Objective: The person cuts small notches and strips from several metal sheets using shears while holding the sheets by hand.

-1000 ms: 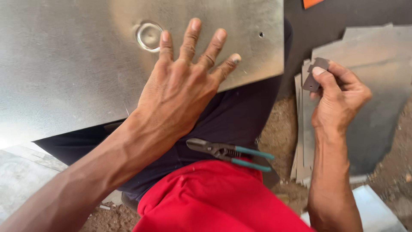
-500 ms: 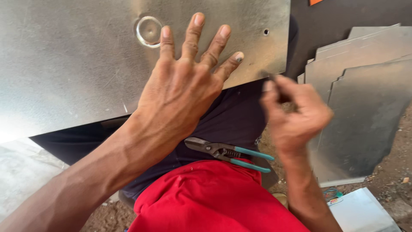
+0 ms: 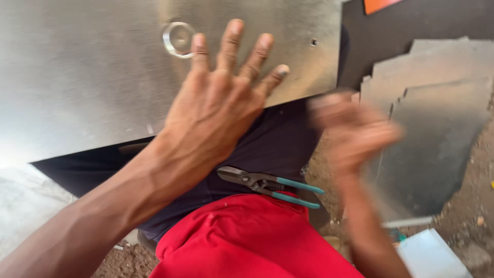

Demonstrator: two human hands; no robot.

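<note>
My left hand [image 3: 221, 108] lies flat with spread fingers on a large shiny metal sheet [image 3: 92, 77], near its lower right edge. A round metal ring [image 3: 177, 38] sits on the sheet just left of my fingertips. My right hand [image 3: 355, 131] is blurred with motion beside the sheet's right corner; whether it holds anything is hidden by the blur. Tin snips with teal handles [image 3: 270, 185] rest on my dark-clothed lap below both hands.
Several cut metal sheets [image 3: 437, 128] lie stacked on the dirt ground at right. A small hole [image 3: 314, 42] marks the big sheet near its right edge. Red cloth [image 3: 247, 237] covers my lap at the bottom. A pale flat piece [image 3: 429, 255] lies at lower right.
My right hand came from the stacked sheets at right, where it held a small dark piece, leftward to the big sheet's corner. My left hand stayed pressed on the sheet.
</note>
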